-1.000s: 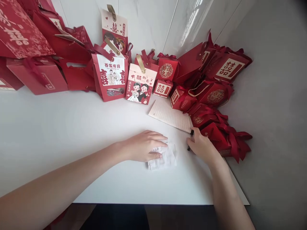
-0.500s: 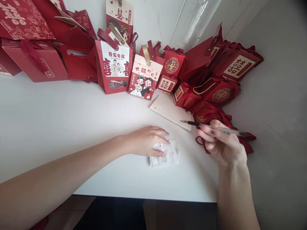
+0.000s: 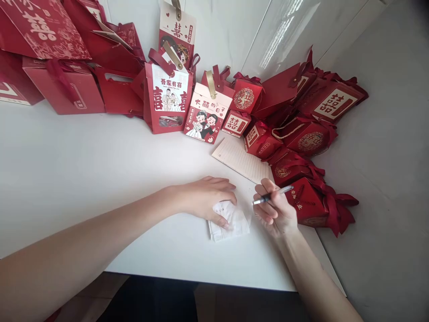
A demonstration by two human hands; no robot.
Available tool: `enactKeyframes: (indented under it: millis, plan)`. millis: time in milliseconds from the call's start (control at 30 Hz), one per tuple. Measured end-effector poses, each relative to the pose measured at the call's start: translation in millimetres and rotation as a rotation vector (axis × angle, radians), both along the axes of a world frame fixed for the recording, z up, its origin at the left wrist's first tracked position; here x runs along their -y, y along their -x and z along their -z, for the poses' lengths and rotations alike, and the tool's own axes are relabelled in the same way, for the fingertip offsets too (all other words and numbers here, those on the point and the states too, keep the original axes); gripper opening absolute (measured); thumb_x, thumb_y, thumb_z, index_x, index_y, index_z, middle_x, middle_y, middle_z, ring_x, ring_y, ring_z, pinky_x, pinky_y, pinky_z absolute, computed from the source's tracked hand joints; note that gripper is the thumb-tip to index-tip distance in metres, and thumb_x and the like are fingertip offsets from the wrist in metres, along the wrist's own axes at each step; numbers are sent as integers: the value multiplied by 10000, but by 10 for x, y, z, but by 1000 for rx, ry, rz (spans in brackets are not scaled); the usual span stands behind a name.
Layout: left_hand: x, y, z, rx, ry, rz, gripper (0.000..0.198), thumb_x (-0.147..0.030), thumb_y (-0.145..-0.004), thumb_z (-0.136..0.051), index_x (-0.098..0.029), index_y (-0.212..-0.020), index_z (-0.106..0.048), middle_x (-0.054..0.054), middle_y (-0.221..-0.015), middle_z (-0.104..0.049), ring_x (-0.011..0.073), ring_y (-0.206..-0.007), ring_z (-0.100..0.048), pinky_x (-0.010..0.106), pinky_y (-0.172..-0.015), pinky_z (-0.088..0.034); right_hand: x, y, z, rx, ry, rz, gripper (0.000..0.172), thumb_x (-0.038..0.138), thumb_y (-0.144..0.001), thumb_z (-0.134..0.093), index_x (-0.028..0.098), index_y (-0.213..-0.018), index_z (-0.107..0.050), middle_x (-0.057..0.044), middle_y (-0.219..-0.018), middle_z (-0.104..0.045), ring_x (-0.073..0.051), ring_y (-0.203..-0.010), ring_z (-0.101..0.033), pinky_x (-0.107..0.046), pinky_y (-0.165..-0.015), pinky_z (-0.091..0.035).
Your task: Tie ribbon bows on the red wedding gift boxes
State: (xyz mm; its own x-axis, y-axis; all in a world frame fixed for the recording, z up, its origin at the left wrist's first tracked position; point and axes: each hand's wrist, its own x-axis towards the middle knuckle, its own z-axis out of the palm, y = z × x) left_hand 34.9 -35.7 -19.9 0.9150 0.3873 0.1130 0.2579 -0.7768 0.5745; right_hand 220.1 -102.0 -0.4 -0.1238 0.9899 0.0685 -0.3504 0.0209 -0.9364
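My right hand (image 3: 276,208) is closed around a pen (image 3: 273,195), held in the air to the right of a crumpled, folded white paper (image 3: 236,221). The pen's tip points left, and its black grip shows between my fingers. Over the upper left part of the paper lies my left hand (image 3: 209,199), fingers stretched and thumb resting on the sheet. A few dark handwritten marks show near that thumb. Behind both hands, a lined notepad (image 3: 243,160) lies on the white table, its right end partly beneath the red boxes.
Red gift boxes with ribbons (image 3: 301,138) are crowded along the right side. Upright red and cream gift bags (image 3: 206,118) stand at the back middle, with more red boxes (image 3: 67,85) at the back left. The table (image 3: 110,174) meets a pale wall behind and a grey surface at right.
My right hand has moved left and slightly down with the pen, closer to the paper, uncovering a red box behind it. My left hand stays on the paper. The view has shifted slightly.
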Motion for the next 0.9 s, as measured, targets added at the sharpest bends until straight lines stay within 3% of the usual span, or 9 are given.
enactKeyframes:
  millis: [100, 200, 267, 367, 533, 733, 900]
  plan:
    - [38, 7, 4, -7, -8, -23, 439, -459, -712, -645, -317, -1120, -569, 22, -1260, -502, 283, -1250, -355, 395, -1018, -243, -7, 79, 75, -16, 26, -50, 348, 232, -707, -645, 218, -602, -314, 144, -441, -253, -15, -246, -91, -109, -204, -249]
    - [76, 6, 1, -55, 9, -48, 432, -445, -748, -612, -375, -1167, -531, -15, -1342, -441, 295, -1327, -237, 440, -1065, -144, -11, 145, 136, 11, 81, -56, 142, 310, -755, -561, 226, -728, -449, 134, -427, -269, -51, -241, -227, -147, -228, -321]
    - [88, 3, -4, -60, 47, -62, 453, -442, -739, -622, -392, -1177, -519, -43, -1387, -396, 292, -1350, -186, 457, -1081, -82, -18, 174, 167, 48, 78, 5, 245, 450, -807, -506, 206, -816, -518, 114, -442, -317, -69, -271, -333, -161, -246, -335]
    - [89, 1, -9, -73, 96, -89, 483, -438, -718, -645, -390, -1181, -517, -53, -1417, -361, 288, -1361, -159, 469, -1087, -39, -19, 194, 205, 144, 19, 128, 398, 576, -794, -524, 185, -723, -518, 79, -478, -400, -72, -325, -395, -152, -252, -283]
    - [84, -2, 0, -153, 71, -83, 481, -491, -753, -581, -391, -1214, -490, -47, -1458, -287, 275, -1377, -82, 468, -1087, -1, 30, 204, 225, 351, -25, 241, 350, 329, -761, -668, 195, -602, -387, 80, -444, -453, -61, -348, -392, -144, -313, -243]
    - [81, 7, 9, -227, 5, -62, 608, -574, -784, -482, -384, -1342, -329, -31, -1492, -177, 250, -1384, -17, 449, -1092, 21, 65, 201, 257, 506, -26, 346, 304, 228, -764, -541, 207, -555, -321, 87, -421, -405, -68, -335, -359, -179, -343, -258]
    - [88, 13, 0, -248, -34, -51, 634, -604, -789, -441, -371, -1360, -295, -23, -1497, -150, 235, -1385, -4, 438, -1099, 18, 51, 203, 270, 733, -79, 388, 275, 200, -720, -515, 207, -532, -314, 84, -441, -357, -71, -376, -346, -197, -380, -260]
